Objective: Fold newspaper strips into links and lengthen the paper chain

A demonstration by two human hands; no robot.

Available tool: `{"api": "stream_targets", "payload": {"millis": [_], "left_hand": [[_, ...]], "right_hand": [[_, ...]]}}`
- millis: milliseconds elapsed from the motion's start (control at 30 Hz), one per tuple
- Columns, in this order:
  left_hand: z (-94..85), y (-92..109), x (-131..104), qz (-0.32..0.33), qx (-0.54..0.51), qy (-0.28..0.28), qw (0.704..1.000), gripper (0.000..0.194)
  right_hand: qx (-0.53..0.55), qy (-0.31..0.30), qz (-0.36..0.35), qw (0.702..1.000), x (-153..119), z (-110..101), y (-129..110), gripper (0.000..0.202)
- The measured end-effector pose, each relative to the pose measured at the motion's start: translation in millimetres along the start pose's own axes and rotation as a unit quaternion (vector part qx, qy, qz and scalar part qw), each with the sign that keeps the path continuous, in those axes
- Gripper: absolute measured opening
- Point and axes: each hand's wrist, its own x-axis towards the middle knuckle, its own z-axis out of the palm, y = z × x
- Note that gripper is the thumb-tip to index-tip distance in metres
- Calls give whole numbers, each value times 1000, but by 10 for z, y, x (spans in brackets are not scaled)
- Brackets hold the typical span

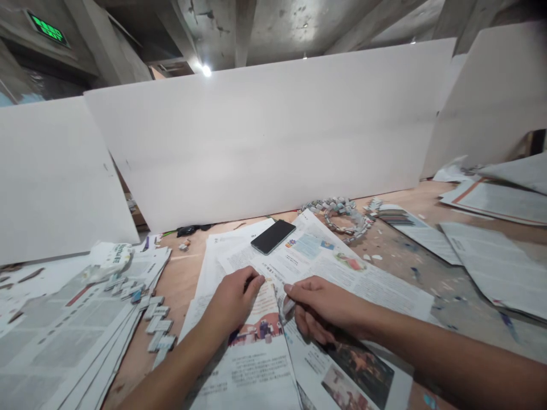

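Note:
Several printed newspaper sheets (325,267) lie overlapped in front of me. My left hand (234,299) is closed at the upper part of a narrower sheet with an orange picture (260,370), thumb and fingers pinched together at its edge. Just to the right, my right hand (325,310) has thumb and forefinger pressed together, with a small pale piece of paper (288,304) showing at its fingers. The other fingers of that hand curl underneath, partly in shadow. A black phone (273,236) rests on the sheets beyond both hands.
Linked folded-paper chains lie at back right (348,222) and on the left (160,327). A newspaper stack (85,336) sits at left with a white plastic packet (111,259) on it. More papers (496,262) lie right. White boards (273,136) stand along the back.

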Motion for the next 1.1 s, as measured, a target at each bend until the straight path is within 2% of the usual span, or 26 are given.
{"api": "stream_targets", "payload": {"millis": [200,500,700,800,967,1033,1100], "left_hand": [[105,-59,-21,13,84,-7,996,26],[101,-70,-5,13,101,-24,995,25],[91,-27,-17,7,74,-13,997,26],[3,6,-25,0,20,-39,999,27],[-262,-28,-8,-3,-102,-158,982,20],[-340,-66,16,-1,-114,-170,979,20],[-381,-100,45,-6,-118,-146,982,18]], "right_hand": [[-11,-41,51,998,-48,87,8,49],[3,-3,44,999,-36,-20,-9,43],[-10,29,45,999,-21,-105,-43,40],[-21,61,26,998,12,-219,-57,37],[-101,137,-22,985,72,-492,-64,38],[-141,166,-28,976,79,-588,-82,40],[-210,213,-51,953,70,-653,-119,39]]}}
